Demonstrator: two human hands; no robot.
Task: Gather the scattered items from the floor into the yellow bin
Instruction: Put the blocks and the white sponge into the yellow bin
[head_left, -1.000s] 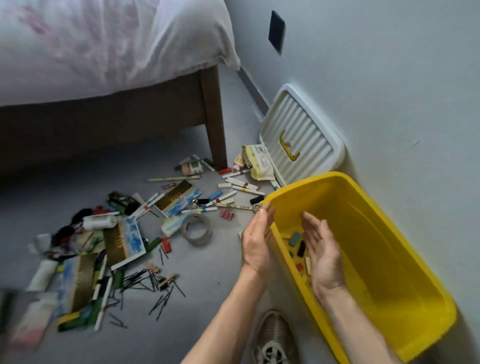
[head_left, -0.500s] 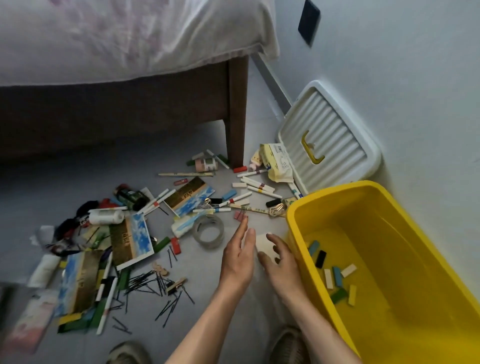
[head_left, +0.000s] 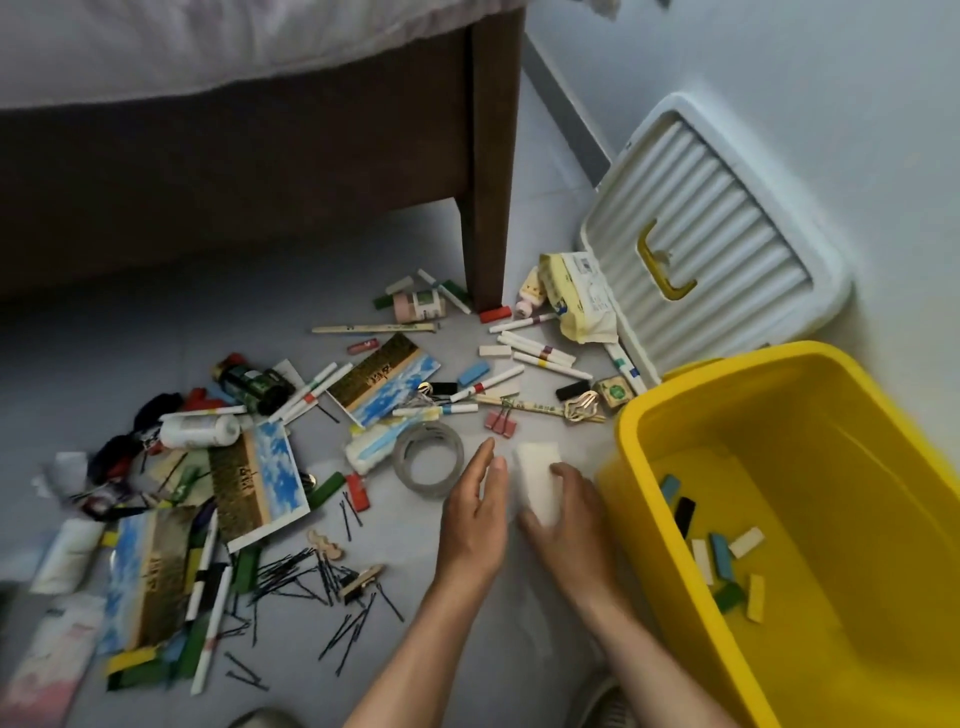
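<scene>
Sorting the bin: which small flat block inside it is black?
The black block near the yellow bin's left wall, between two blue blocks; the others are white, blue, green or yellow.

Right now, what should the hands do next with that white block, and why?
Probably lift the white block and carry it right, over the rim of the yellow bin. The right hand already curls round it on the floor, the left hand rests beside it with straight fingers, and the bin stands close by with a few small blocks inside.

Grey floor (head_left: 156, 332) w/ yellow bin (head_left: 883, 374), tape roll (head_left: 429, 457), markers, hairpins (head_left: 311, 571), booklets, white block (head_left: 537, 467), maybe foam.
</scene>
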